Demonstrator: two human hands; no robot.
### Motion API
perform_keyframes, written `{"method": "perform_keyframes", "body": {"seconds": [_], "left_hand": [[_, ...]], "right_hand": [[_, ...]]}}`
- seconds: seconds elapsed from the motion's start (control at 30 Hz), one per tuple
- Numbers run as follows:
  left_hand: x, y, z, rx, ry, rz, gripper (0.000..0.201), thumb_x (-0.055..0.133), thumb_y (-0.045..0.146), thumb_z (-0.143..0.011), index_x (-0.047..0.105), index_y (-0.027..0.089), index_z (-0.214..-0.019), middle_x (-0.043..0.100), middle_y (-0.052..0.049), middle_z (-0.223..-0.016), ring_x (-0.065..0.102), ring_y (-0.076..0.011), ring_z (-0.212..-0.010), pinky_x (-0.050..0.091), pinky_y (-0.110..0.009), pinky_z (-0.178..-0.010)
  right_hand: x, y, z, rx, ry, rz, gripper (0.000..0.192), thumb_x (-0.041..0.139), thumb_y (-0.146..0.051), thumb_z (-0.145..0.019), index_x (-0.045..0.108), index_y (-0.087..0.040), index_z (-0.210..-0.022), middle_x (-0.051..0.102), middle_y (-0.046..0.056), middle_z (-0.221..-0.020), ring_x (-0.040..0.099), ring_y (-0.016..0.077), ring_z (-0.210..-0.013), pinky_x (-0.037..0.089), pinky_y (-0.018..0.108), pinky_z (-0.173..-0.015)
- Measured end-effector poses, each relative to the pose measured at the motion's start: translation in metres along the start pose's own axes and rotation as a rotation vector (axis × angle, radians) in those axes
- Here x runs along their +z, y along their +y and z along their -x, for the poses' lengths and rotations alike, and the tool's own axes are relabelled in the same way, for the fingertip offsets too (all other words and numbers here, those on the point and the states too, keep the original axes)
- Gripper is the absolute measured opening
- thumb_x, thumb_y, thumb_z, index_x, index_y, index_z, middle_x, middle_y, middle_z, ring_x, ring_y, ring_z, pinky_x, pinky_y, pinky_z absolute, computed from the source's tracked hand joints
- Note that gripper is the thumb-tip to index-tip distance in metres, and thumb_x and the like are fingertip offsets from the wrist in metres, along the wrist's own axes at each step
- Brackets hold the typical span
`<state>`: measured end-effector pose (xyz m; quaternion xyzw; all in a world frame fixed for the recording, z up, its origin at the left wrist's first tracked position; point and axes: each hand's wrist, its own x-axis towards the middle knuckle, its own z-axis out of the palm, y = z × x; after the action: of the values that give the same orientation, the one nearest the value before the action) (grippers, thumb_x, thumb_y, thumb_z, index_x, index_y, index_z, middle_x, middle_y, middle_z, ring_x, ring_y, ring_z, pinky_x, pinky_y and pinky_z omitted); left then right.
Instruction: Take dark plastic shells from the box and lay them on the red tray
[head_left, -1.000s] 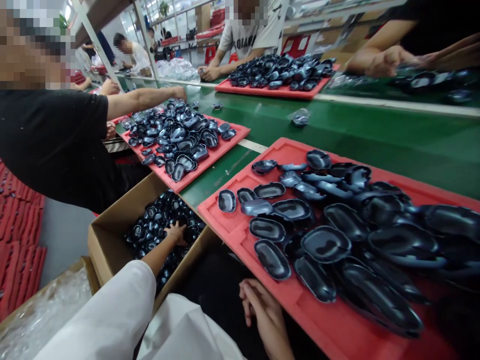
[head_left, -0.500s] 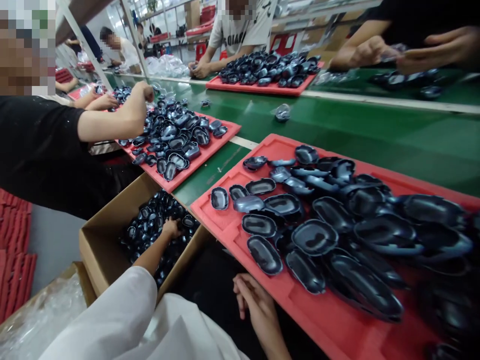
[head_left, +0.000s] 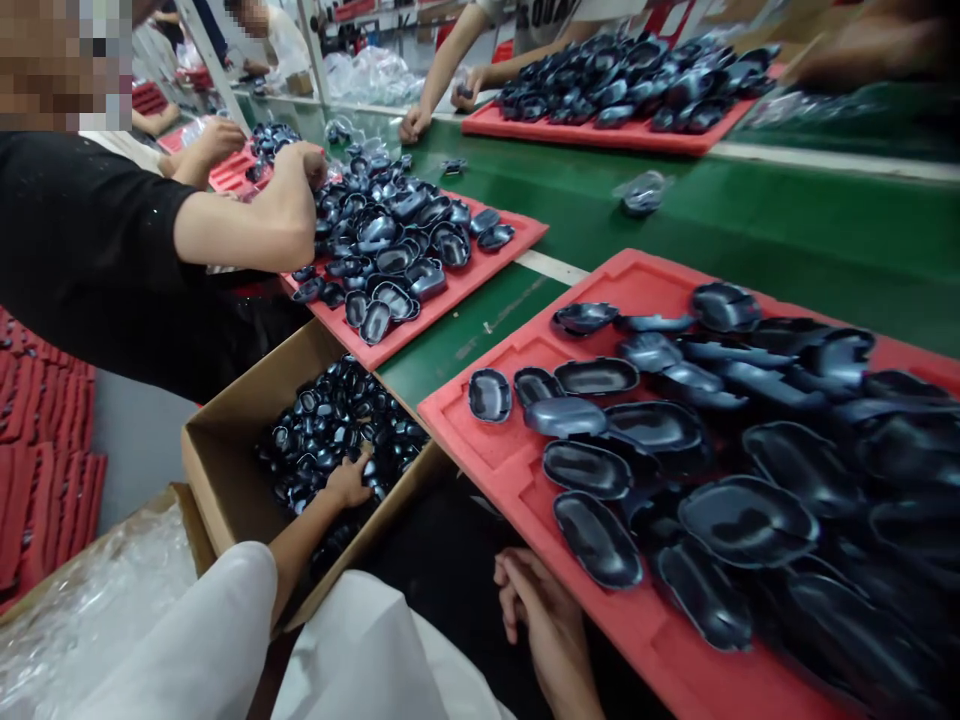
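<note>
My left hand reaches down into a cardboard box filled with small dark blue glossy plastic shells. Its fingers stretch out over the shells, some tips partly hidden among them, and nothing is visibly gripped. My right hand hangs low beside the near edge of a red foam tray, its fingers curled together with nothing seen in them. On that tray lie many hollow dark blue shells, mostly with the open side up, heaped more thickly toward the right.
Beyond the box, a co-worker's arm extends over another red tray heaped with shells. A third loaded tray stands across the green conveyor, where a plastic-wrapped piece lies. Clear plastic bags fill a carton at lower left.
My left hand has shifted nearer within the box, and its fingers now extend further. My view has turned slightly. A co-worker across the belt has stretched an arm toward the conveyor.
</note>
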<state>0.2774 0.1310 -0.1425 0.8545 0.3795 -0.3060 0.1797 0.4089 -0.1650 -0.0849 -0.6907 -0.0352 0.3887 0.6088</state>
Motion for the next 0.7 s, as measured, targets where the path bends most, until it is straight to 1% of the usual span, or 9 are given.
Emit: {"method": "perform_keyframes", "body": {"seconds": [0.1, 0.2, 0.3, 0.37, 0.47, 0.57, 0.63, 0.7], "left_hand": [[0.001, 0.001, -0.003, 0.0, -0.04, 0.006, 0.077, 0.059, 0.044, -0.087, 0.03, 0.024, -0.156, 0.056, -0.015, -0.132, 0.065, -0.0307, -0.119, 0.048, -0.036, -0.104], [-0.001, 0.008, -0.015, 0.009, -0.063, 0.011, 0.078, 0.062, 0.045, -0.085, 0.032, 0.025, -0.155, 0.053, -0.015, -0.137, 0.061, -0.0311, -0.124, 0.047, -0.037, -0.106], [-0.003, 0.018, -0.028, 0.009, -0.083, 0.007, 0.08, 0.066, 0.047, -0.081, 0.037, 0.028, -0.153, 0.046, -0.016, -0.146, 0.05, -0.0357, -0.135, 0.046, -0.041, -0.108], [-0.004, 0.025, -0.035, -0.011, -0.089, 0.006, 0.08, 0.066, 0.048, -0.081, 0.038, 0.027, -0.153, 0.042, -0.018, -0.15, 0.046, -0.0387, -0.139, 0.047, -0.045, -0.107], [-0.007, 0.03, -0.039, -0.049, -0.078, 0.009, 0.081, 0.064, 0.048, -0.082, 0.036, 0.025, -0.155, 0.04, -0.021, -0.151, 0.047, -0.0405, -0.137, 0.047, -0.046, -0.107], [-0.014, 0.026, -0.035, -0.05, -0.057, 0.015, 0.08, 0.066, 0.039, -0.081, 0.036, 0.027, -0.155, 0.045, -0.018, -0.148, 0.055, -0.0362, -0.13, 0.048, -0.041, -0.105], [-0.022, 0.02, -0.029, -0.039, -0.03, 0.019, 0.077, 0.063, 0.032, -0.083, 0.035, 0.027, -0.155, 0.051, -0.016, -0.143, 0.061, -0.0309, -0.125, 0.049, -0.036, -0.104], [-0.03, 0.014, -0.023, -0.025, 0.006, 0.01, 0.073, 0.058, 0.026, -0.085, 0.034, 0.024, -0.154, 0.056, -0.015, -0.137, 0.063, -0.0274, -0.123, 0.049, -0.033, -0.103]], "right_hand": [[0.002, 0.006, -0.005, 0.022, 0.006, -0.006, 0.062, 0.071, -0.077, -0.069, 0.062, -0.017, -0.083, 0.053, -0.001, -0.057, 0.042, 0.0103, -0.038, 0.033, 0.023, -0.031], [0.004, 0.007, -0.008, 0.014, 0.006, -0.016, 0.06, 0.072, -0.074, -0.07, 0.062, -0.017, -0.084, 0.054, -0.001, -0.059, 0.042, 0.0091, -0.038, 0.033, 0.022, -0.031], [0.008, 0.001, -0.007, -0.002, 0.016, -0.028, 0.06, 0.074, -0.073, -0.069, 0.062, -0.016, -0.083, 0.055, -0.001, -0.063, 0.041, 0.008, -0.038, 0.031, 0.021, -0.029], [0.01, -0.005, -0.005, -0.011, 0.015, -0.022, 0.059, 0.074, -0.073, -0.07, 0.062, -0.016, -0.084, 0.056, 0.0, -0.067, 0.042, 0.0077, -0.039, 0.032, 0.021, -0.03], [0.011, -0.013, -0.002, -0.007, -0.008, -0.005, 0.059, 0.073, -0.072, -0.072, 0.062, -0.016, -0.083, 0.056, 0.0, -0.066, 0.043, 0.0079, -0.04, 0.035, 0.021, -0.032], [0.01, -0.013, 0.001, -0.014, -0.012, 0.004, 0.058, 0.071, -0.073, -0.074, 0.06, -0.017, -0.083, 0.054, -0.001, -0.06, 0.042, 0.0086, -0.04, 0.035, 0.021, -0.033], [0.009, -0.009, 0.001, -0.025, -0.006, 0.011, 0.058, 0.068, -0.074, -0.076, 0.06, -0.017, -0.084, 0.052, -0.002, -0.058, 0.042, 0.0088, -0.04, 0.034, 0.02, -0.033], [0.007, -0.002, 0.001, -0.017, -0.021, 0.02, 0.059, 0.064, -0.076, -0.078, 0.06, -0.017, -0.083, 0.051, -0.003, -0.055, 0.042, 0.0091, -0.04, 0.034, 0.02, -0.034]]}}
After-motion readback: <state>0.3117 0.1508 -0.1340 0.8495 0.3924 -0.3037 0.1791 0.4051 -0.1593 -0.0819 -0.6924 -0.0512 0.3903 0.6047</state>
